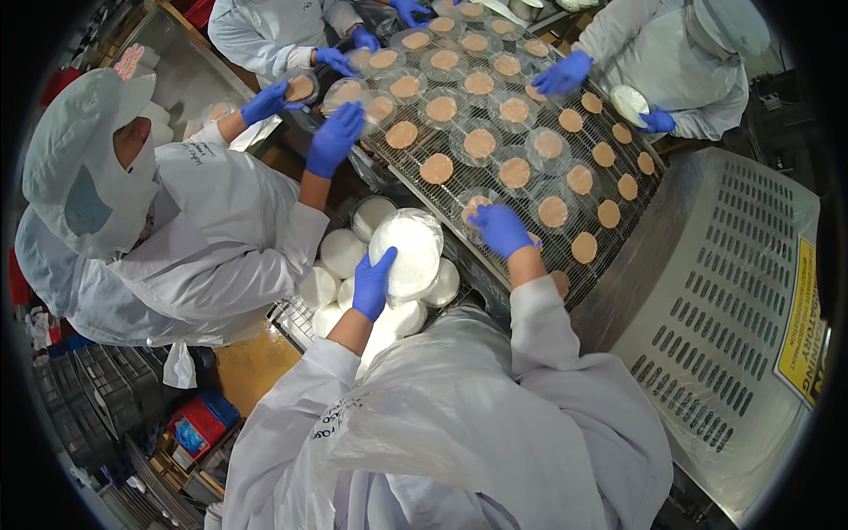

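Note:
My left hand (372,283), in a blue glove, grips a thick stack of round white film sheets (408,252), thumb on top. Ahead and to the right, my right hand (501,228), also gloved in blue, reaches over a wire mesh conveyor belt (565,265). Its fingers stretch out onto a clear round film sheet lying over a flat pinkish-brown patty (475,208). Part of that patty and another beside it are hidden by the hand. More stacks of white round sheets (342,253) stand below my left hand, by the conveyor's near side.
Several rows of patties (478,143) lie on the belt, many under clear sheets. A co-worker (203,221) on the left holds a patty; others (274,40) work at the far side and far right (671,71). A slotted metal guard (715,309) stands to the right.

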### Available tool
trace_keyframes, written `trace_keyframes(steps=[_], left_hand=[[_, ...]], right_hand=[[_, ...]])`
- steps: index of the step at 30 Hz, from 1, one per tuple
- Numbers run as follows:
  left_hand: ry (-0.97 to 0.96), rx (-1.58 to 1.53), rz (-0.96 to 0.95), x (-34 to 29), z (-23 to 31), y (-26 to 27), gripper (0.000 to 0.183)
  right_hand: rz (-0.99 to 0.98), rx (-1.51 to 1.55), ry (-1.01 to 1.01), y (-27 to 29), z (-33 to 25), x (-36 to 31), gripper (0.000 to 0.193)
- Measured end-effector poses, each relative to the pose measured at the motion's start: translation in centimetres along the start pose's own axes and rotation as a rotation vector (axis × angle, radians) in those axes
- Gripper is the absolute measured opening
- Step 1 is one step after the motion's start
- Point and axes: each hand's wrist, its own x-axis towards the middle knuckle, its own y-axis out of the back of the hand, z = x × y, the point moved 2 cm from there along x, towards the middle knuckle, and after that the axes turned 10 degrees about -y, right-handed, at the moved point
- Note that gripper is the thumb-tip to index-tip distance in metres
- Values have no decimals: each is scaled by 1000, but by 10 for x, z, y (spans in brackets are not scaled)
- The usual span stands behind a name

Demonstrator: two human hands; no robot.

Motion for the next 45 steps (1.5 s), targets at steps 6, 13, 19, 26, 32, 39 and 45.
trace_keyframes(steps=[6,13,19,26,32,39,45], left_hand=[[-37,5,-53,-1,-6,-8,47],[-13,-13,-13,-23,-33,-6,44],[-91,-13,-115,-33,-32,-44,42],[-94,54,-144,-54,-36,-70,43],[-65,25,-101,-78,-47,-58,42],[-46,-4,-126,-91,-67,-74,40],[-30,51,-191,-111,-67,-103,40]], right_hand=[[950,-197,-81,65,114,114,30],[-158,61,-226,94,37,-32,30],[-220,543,-155,63,10,-95,45],[269,667,264,38,5,-112,33],[549,645,-374,110,187,-65,21],[447,223,-431,81,206,-77,29],[59,827,-44,25,93,-150,21]])
